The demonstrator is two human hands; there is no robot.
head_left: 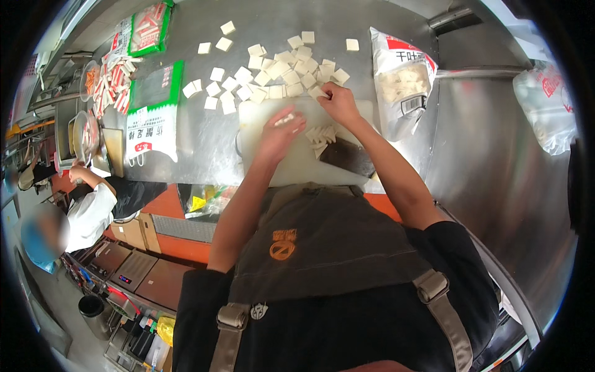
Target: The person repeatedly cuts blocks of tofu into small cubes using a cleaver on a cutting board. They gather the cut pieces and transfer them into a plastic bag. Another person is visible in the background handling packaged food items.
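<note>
Dark apron (322,248), nearest the lens, fills the lower field; my forearms run up from it to the work.

Item: left hand (280,131), fingers curled together over a small pale piece on the white cutting board (291,167).

Item: right hand (339,102), closed on a pale tofu-like square at the board's far edge.

Item: short stack of cut slices (321,136), between the two hands, just beside a dark cleaver blade (348,156) lying flat under my right wrist.

Item: cut squares (273,77), many, spread on the steel surface (204,136) beyond both hands. I judge the cutting well advanced.

Item: opened bag (403,80), right of the right hand, pale blocks showing inside, so stock appears to remain.

Item: green-and-white packets (154,105), left of the left hand, well apart.
</note>
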